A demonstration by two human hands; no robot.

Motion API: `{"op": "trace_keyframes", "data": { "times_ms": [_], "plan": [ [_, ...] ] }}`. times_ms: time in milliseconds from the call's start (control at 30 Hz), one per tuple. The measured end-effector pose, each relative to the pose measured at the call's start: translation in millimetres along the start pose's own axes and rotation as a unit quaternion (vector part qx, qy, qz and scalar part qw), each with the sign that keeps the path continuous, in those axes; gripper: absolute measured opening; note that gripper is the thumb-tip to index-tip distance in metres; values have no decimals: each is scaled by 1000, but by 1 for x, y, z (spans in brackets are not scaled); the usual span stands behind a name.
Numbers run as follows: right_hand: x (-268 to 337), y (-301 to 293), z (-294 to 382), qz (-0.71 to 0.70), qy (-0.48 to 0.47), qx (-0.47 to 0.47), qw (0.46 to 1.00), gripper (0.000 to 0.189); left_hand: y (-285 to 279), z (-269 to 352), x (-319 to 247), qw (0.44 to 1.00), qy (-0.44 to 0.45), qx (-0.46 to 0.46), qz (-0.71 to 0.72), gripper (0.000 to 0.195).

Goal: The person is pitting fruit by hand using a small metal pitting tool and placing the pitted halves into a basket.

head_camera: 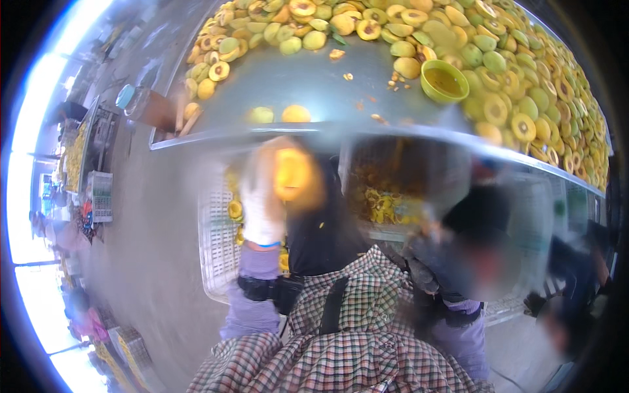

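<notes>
My left hand (263,196), in a pale glove with a blue cuff edge, is raised just below the metal table rim. A bright orange-yellow stone fruit piece (293,174) is held in it; both are blurred. On the right, a purple sleeve with a dark band leads to my right hand (421,270), which looks dark-gloved and is too blurred to show its fingers or anything held. Two fruit pieces, one greenish (262,115) and one orange (296,114), lie on the table near its rim. Many halved yellow-green stone fruits (533,105) are heaped behind and to the right.
A green bowl of brownish liquid (444,81) stands beside the heap. A bottle with a blue lid (147,104) is at the left corner. Below the table are a white plastic crate (216,236) and a container with yellow scraps (385,204). Another person (575,280) is at right.
</notes>
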State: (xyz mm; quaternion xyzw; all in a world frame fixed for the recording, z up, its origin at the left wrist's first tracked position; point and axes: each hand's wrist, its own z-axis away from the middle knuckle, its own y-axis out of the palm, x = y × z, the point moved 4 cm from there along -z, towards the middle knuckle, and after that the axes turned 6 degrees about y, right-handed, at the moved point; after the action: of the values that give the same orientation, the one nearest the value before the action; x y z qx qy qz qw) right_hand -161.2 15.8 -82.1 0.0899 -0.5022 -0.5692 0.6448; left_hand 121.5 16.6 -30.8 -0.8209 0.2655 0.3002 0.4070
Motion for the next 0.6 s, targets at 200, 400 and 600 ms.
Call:
{"op": "trace_keyframes", "data": {
  "times_ms": [200, 400, 600],
  "plan": [
    [27, 44, -10, 224, 45, -141, 963, 22, -62, -2, 84, 927, -127, 135, -326, 27],
    [11, 48, -27, 132, 25, -75, 988, 19, 1, -81, 106, 952, -86, 183, -228, 39],
    [-6, 20, -41, -72, 31, 4, 997, 13, 82, -119, 132, 876, -119, 329, -333, 54]
  ]
}}
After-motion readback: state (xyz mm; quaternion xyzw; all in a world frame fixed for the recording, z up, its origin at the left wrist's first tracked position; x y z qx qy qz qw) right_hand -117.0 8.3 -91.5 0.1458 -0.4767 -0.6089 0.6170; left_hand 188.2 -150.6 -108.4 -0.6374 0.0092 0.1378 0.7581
